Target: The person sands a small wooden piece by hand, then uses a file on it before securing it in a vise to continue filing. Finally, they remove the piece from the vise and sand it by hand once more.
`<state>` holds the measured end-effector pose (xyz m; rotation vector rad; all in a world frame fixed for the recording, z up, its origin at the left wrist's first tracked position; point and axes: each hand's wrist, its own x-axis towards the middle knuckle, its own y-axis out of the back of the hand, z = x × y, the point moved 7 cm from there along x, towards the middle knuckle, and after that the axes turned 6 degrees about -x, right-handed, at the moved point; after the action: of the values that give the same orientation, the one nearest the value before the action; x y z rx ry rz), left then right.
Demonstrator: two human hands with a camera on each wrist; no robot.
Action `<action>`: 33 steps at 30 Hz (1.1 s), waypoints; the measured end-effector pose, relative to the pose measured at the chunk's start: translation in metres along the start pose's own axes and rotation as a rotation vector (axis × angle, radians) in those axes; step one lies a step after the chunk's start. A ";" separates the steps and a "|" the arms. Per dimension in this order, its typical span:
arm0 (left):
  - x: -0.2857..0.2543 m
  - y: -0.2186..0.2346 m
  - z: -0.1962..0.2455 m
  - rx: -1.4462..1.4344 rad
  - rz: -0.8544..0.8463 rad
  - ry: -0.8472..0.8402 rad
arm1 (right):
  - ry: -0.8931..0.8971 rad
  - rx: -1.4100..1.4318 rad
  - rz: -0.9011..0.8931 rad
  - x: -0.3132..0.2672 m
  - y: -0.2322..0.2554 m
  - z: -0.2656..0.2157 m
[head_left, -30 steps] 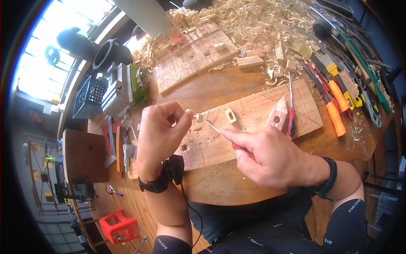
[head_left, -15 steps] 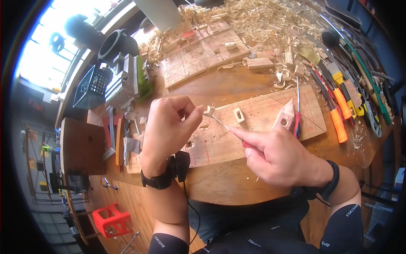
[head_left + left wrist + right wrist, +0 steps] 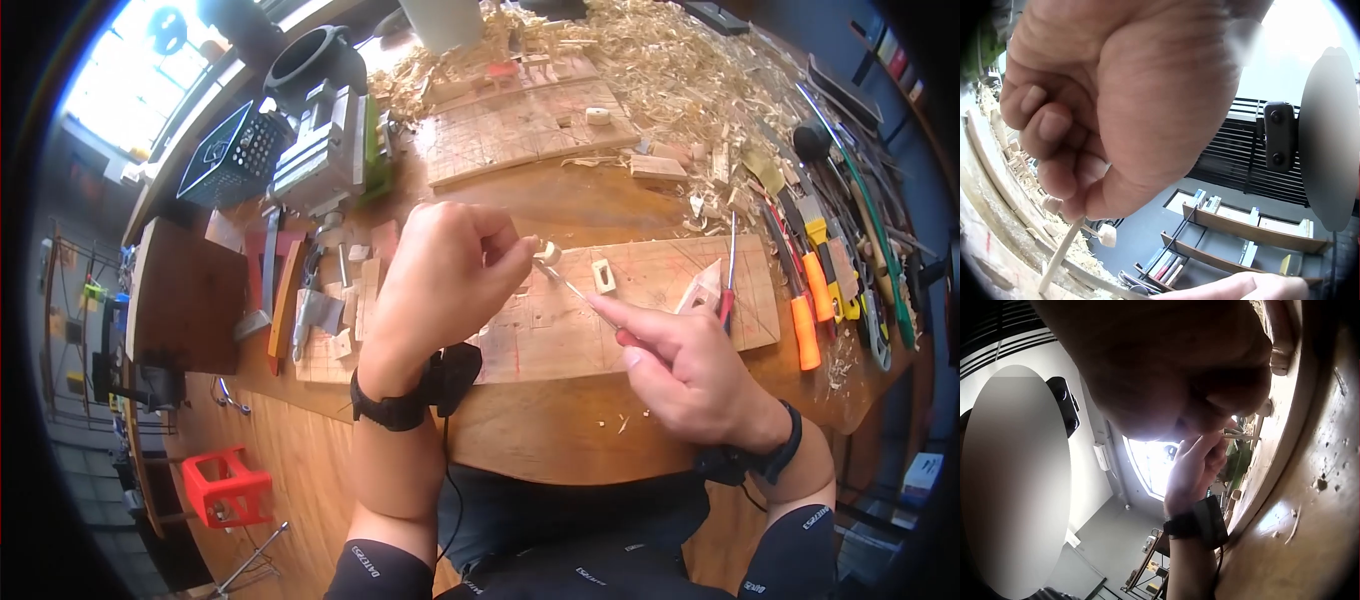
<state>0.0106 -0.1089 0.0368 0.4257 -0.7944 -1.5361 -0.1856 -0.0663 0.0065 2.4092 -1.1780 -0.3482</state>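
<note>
Between thumb and fingertips my left hand [image 3: 445, 290] pinches a small pale wooden piece [image 3: 547, 254] above the marked board [image 3: 560, 350]. In the left wrist view the small piece [image 3: 1107, 235] shows just beyond the fingertips, with a thin stick [image 3: 1060, 259] below them. My right hand [image 3: 695, 375] grips a red-handled tool, index finger stretched along its thin metal shaft [image 3: 573, 288], whose tip is at the small piece. On the board lie a slotted block [image 3: 602, 276] and a pointed wooden piece [image 3: 703, 288] with a hole, beside a screwdriver [image 3: 729, 296].
A second marked board [image 3: 500, 135] lies farther back, before a heap of shavings [image 3: 680, 60]. Orange-handled tools [image 3: 806, 335] and others line the right side. At the left are a metal vise [image 3: 320, 150], a basket [image 3: 235, 150] and a wooden box [image 3: 185, 290].
The head view has shifted, so the hands and bench appear farther right. Both hands keep their holds, and the tool tip stays at the small piece.
</note>
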 end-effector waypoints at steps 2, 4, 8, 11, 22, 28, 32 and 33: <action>0.000 0.000 -0.002 -0.017 0.007 -0.001 | 0.048 0.003 0.036 -0.002 0.003 -0.006; 0.000 -0.001 -0.002 -0.033 0.006 -0.006 | 0.019 0.007 0.009 -0.001 0.000 -0.001; 0.000 0.000 -0.002 -0.031 0.015 -0.032 | 0.036 0.050 0.000 -0.003 0.001 -0.010; 0.001 0.001 0.000 -0.013 0.009 -0.006 | -0.027 0.038 -0.032 -0.002 -0.003 -0.002; 0.000 -0.001 -0.003 -0.021 0.005 0.005 | -0.028 0.031 -0.035 -0.004 -0.003 -0.003; 0.001 -0.001 -0.005 -0.001 0.005 0.041 | -0.001 0.001 0.013 -0.002 -0.001 -0.002; 0.001 -0.001 -0.004 0.014 0.015 -0.008 | -0.058 0.026 0.006 -0.001 -0.003 0.005; 0.001 -0.001 -0.005 0.015 0.006 0.014 | -0.058 0.025 0.008 -0.001 -0.002 0.004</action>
<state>0.0129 -0.1106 0.0328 0.4443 -0.7960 -1.5212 -0.1865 -0.0653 0.0017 2.4298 -1.2233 -0.4056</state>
